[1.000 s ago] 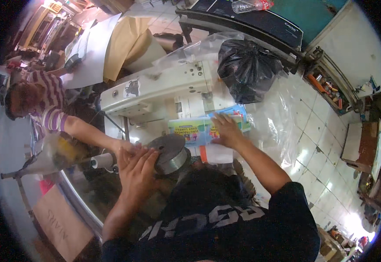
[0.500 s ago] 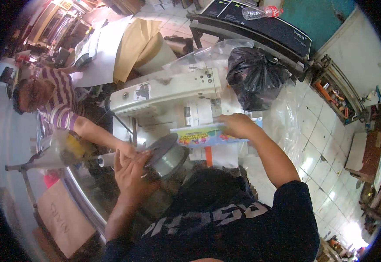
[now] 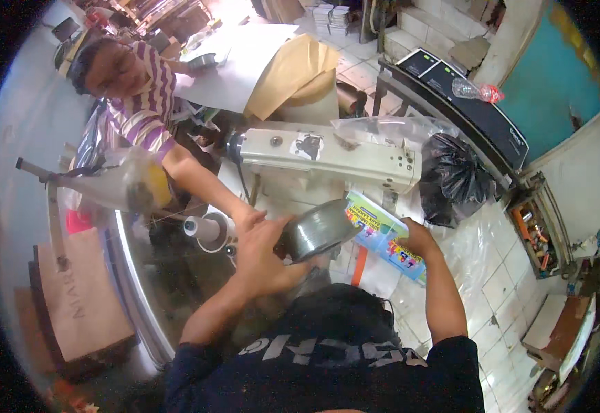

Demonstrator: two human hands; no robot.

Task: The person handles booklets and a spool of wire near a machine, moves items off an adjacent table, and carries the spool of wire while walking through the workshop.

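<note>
My left hand (image 3: 264, 256) grips the rim of a spool of clear, greyish line or wire (image 3: 322, 228), thumb below and fingers on its dark side. A co-worker's hand (image 3: 247, 216) reaches in just behind my left hand, its fingers partly hidden. In my right hand (image 3: 418, 239) is a thin, colourful printed booklet (image 3: 386, 242), held by its right edge and tilted down to the right. The spool overlaps the booklet's left end. Beyond both lies the cream-coloured sewing machine (image 3: 341, 153).
A white thread cone (image 3: 203, 228) stands left of my left hand. A black plastic bag (image 3: 455, 180) sits at the machine's right end, with clear plastic sheeting (image 3: 461, 255) below it. The co-worker in a striped shirt (image 3: 150, 127) leans in from the far left.
My left hand has moved the spool rightward and turned it, so its wound side shows more. The booklet has come away from the machine head and tilted. The whole view has shifted.
</note>
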